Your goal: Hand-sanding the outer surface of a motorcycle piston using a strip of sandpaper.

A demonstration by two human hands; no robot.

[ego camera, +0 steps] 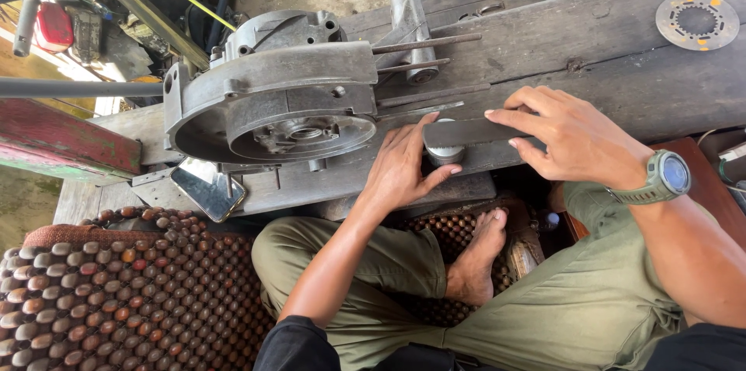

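We press our left hand [404, 169] flat beside a small metal cylinder [445, 155] at the bench [622, 37] edge, apparently steadying it, while our right hand [571, 138] curls loosely over a dark bar [466, 133] lying across it, near the engine case [272, 95].

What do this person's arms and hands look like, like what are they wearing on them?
Both hands are bare, with no gloves or rings visible. The right hand has an olive-green wristwatch with a round bluish face at the wrist. The left hand and forearm wear nothing. Black short sleeves show at the upper arms.
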